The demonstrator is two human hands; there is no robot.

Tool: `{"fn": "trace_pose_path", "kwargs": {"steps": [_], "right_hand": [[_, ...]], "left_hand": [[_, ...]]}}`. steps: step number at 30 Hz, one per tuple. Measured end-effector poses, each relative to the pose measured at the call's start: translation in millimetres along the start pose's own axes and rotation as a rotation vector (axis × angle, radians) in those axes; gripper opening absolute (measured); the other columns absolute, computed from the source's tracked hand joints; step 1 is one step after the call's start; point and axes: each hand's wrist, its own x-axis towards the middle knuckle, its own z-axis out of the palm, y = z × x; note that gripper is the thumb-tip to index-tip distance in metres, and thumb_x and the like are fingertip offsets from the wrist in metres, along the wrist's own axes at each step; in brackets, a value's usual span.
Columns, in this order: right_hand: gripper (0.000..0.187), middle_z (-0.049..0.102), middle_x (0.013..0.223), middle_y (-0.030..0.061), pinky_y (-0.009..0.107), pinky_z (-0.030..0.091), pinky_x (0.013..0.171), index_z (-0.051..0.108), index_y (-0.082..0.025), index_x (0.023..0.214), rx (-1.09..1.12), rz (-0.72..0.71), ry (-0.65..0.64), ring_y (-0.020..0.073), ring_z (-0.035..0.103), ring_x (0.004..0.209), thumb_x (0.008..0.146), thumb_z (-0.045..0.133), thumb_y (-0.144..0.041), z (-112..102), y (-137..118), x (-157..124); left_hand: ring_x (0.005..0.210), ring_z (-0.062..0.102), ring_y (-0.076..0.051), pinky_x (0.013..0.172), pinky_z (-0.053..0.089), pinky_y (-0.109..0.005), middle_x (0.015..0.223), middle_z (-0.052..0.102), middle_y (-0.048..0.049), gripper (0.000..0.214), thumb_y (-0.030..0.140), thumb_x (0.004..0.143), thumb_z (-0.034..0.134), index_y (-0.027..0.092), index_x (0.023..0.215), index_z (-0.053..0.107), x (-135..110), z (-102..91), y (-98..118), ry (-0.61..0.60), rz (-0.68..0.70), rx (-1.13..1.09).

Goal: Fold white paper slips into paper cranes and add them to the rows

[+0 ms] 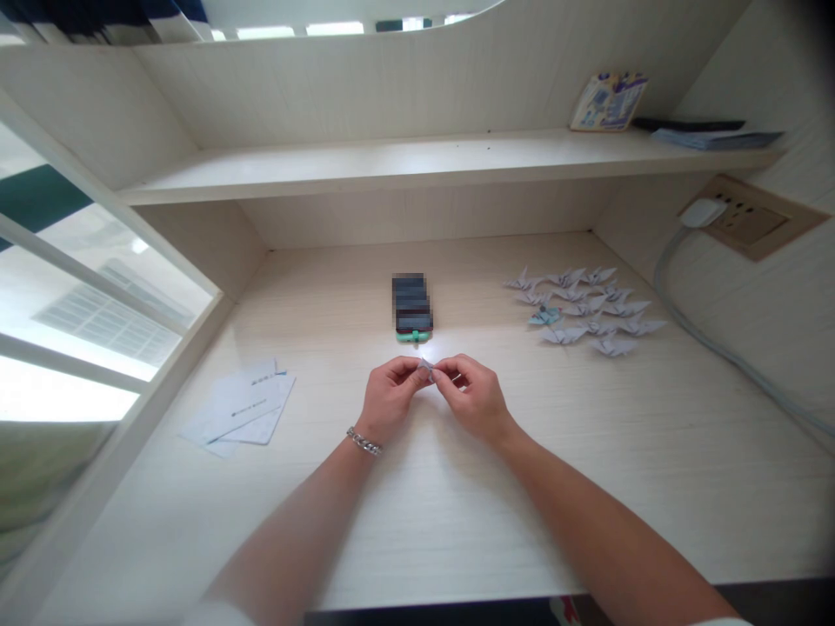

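- left hand (391,400): closed, thumb and fingertips pinching a small folded paper (426,370), held up off the desk (522,496)
- right hand (473,398): closed on the same paper from the other side, fingers curled; exact finger contact hidden, I can't read it from here
- paper sits between the hands, pale, fold shape too small to make out
- handling: both pinches sit tight together and clear of the surface, which looks right for fine fold work; I'd keep them this close and press with the fingertips
- chain bracelet (364,442) on left wrist, clear of the paper
- just ahead: phone (412,304), pixelated, green part at near end (412,336)
- to the right: paper cranes (571,294) in loose rows, one bluish crane (544,316)
- to the left: printed sheets (238,404), overlapping
- desk is pale wood-grain
- above: shelf (444,165) with booklet (609,102), dark flat item (688,124), papers (718,138)
- right wall: socket panel (750,217), white plug (703,212), grey cable (691,304)
- far left: glass panel (84,287)
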Motion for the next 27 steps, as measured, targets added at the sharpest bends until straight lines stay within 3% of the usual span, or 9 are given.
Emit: {"fn": "trace_pose_path", "kwargs": {"steps": [10, 19, 27], "right_hand": [[0.012, 0.062, 0.078, 0.0045, 0.025, 0.046, 0.056, 0.062, -0.019, 0.080, -0.103, -0.059, 0.022, 0.0145, 0.056, 0.067, 0.081, 0.051, -0.025, 1, -2, -1], [0.022, 0.061, 0.068, 0.0023, 0.026, 0.045, 0.055, 0.065, -0.017, 0.080, 0.215, 0.180, -0.100, 0.0136, 0.055, 0.060, 0.078, 0.056, -0.036, -1, 6, 4], [0.024, 0.059, 0.062, 0.0013, 0.025, 0.044, 0.053, 0.065, -0.016, 0.078, 0.275, 0.214, -0.085, 0.0131, 0.053, 0.057, 0.076, 0.058, -0.040, 0, 9, 4]], "left_hand": [[0.077, 0.060, -0.016, 0.082, 0.050, -0.037, 0.076, 0.065, -0.0036, 0.020, 0.030, 0.069, 0.068, 0.013, 0.078, 0.065, 1, 1.4, -2, -0.005, 0.012, 0.021], [0.084, 0.062, -0.020, 0.082, 0.050, -0.037, 0.086, 0.067, -0.0078, 0.021, 0.029, 0.069, 0.068, 0.013, 0.083, 0.067, 1, -1.5, -2, 0.013, 0.032, 0.071], [0.086, 0.062, -0.021, 0.082, 0.049, -0.035, 0.090, 0.068, -0.0085, 0.020, 0.027, 0.069, 0.068, 0.015, 0.084, 0.069, 0, -2.4, 0, 0.009, 0.072, 0.175]]}}
